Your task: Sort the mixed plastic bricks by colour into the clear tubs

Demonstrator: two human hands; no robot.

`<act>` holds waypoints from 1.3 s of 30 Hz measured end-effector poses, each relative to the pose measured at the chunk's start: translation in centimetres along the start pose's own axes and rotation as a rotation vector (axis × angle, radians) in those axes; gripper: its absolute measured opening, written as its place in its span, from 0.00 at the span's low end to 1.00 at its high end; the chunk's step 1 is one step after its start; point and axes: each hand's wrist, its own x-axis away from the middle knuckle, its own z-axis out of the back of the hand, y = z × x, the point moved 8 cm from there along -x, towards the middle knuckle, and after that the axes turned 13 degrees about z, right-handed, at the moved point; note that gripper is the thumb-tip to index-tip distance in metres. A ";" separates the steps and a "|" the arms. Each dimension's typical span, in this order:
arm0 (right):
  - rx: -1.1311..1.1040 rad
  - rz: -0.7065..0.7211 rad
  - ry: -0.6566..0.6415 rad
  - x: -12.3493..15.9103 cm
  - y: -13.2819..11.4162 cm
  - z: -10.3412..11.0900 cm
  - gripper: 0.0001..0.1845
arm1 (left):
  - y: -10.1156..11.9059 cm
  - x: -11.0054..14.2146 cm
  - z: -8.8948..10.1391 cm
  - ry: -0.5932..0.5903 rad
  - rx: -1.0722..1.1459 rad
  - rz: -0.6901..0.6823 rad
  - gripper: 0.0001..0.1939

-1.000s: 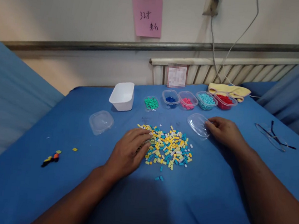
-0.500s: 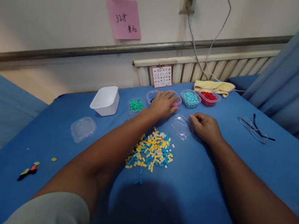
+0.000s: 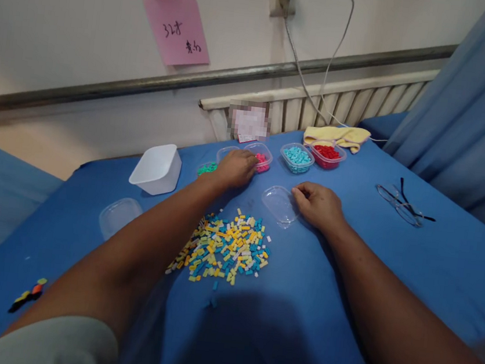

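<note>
My left hand (image 3: 235, 168) reaches far forward and lies over a small clear tub whose rim (image 3: 225, 152) shows at the back; its fingers curl down, and I cannot see what they hold. Beside it are a tub of pink pieces (image 3: 262, 160) and a pile of green pieces (image 3: 206, 169). My right hand (image 3: 317, 204) rests on the blue cloth, fingers curled, touching the edge of a clear lid (image 3: 280, 204). A heap of small yellow, blue and white bricks (image 3: 228, 249) lies between my arms.
Tubs of light blue pieces (image 3: 297, 156) and red pieces (image 3: 327, 153) stand at the back, by a yellow cloth (image 3: 336, 136). A white box (image 3: 155, 167) and another clear lid (image 3: 118, 216) lie left. Glasses (image 3: 403, 202) lie right. A few stray bricks (image 3: 27, 294) lie far left.
My left hand left the heap and reached forward to the tubs at the back, then drew slightly left. My right hand stayed by the clear lid. The camera turned right.
</note>
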 end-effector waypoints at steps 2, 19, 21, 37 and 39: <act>0.002 0.000 -0.004 -0.1 0.0 0.0 0.17 | 0.4 -0.2 0.4 -0.006 -0.018 0.003 0.19; 0.002 -0.010 -0.021 -0.1 -0.1 -0.1 0.17 | -3.9 2.0 -0.5 -0.035 0.056 0.351 0.26; 0.004 -0.008 -0.022 -0.1 -0.1 -0.1 0.17 | -3.4 1.2 -0.6 -0.045 0.048 0.350 0.25; 0.002 -0.015 -0.030 -0.1 0.0 -0.1 0.18 | -1.1 2.2 2.0 -0.102 -0.071 0.331 0.20; 0.005 -0.015 -0.028 -0.1 -0.1 0.0 0.18 | 0.6 2.1 3.5 0.007 -0.074 0.291 0.26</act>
